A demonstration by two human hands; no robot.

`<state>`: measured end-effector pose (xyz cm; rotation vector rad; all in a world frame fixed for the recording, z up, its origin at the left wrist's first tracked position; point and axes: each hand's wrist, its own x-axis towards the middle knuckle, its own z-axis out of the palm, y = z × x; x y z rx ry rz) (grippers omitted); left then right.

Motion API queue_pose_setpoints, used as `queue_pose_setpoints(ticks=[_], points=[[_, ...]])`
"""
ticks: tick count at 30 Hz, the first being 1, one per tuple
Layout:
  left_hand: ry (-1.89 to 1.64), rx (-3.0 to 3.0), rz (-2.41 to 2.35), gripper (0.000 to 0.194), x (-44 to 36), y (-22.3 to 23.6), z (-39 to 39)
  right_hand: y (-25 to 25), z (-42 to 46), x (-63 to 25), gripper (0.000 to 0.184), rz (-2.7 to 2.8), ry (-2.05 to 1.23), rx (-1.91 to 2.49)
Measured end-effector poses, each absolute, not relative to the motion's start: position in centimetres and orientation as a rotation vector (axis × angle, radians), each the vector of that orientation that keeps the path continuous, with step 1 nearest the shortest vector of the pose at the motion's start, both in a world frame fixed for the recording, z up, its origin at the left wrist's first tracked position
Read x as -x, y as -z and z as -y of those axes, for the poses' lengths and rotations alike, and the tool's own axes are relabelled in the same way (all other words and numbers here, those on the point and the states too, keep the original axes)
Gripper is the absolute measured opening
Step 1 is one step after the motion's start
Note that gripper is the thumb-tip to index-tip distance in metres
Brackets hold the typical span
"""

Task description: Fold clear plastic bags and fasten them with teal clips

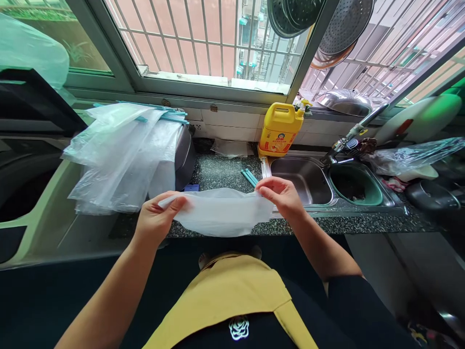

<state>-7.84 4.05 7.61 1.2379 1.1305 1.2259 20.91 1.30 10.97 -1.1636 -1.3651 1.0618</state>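
A translucent white plastic bag (223, 211) is stretched sideways between my two hands, just above the front of the counter. My left hand (158, 215) pinches its left end between thumb and fingers. At the other end, my right hand (281, 196) grips the bag's upper right corner. Behind my right hand several thin teal strips (250, 177) lie on the speckled counter. To the left, a pile of clear plastic bags (119, 155) with teal strips along their top edges is draped over a dark box (185, 157).
A yellow jug (281, 128) with a pump stands behind the steel sink (301, 182). A green basin (356, 184) sits in the right bowl under the faucet (339, 145). A flat clear packet (230, 148) lies by the wall. At far left is a washing machine (39, 203).
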Motion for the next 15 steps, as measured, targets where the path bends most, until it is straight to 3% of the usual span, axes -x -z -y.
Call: queue_pose_setpoints(ticks=[4,12,15], points=[[-1.212,-1.326,-1.160,0.021,7.8,-7.9,-3.2,-11.4,-1.0,-21.1,0.024,1.536,-0.950,1.253],[-1.159,-1.478,-1.228,0.021,7.9,-9.2,0.4,-10.2,0.0,-22.7,0.029,1.562,-0.766,1.242],[-1.138,-1.520,-1.161,0.019,8.2,-10.0,2.0,-11.6,1.1,-23.0,0.046,1.751,-0.724,1.092]])
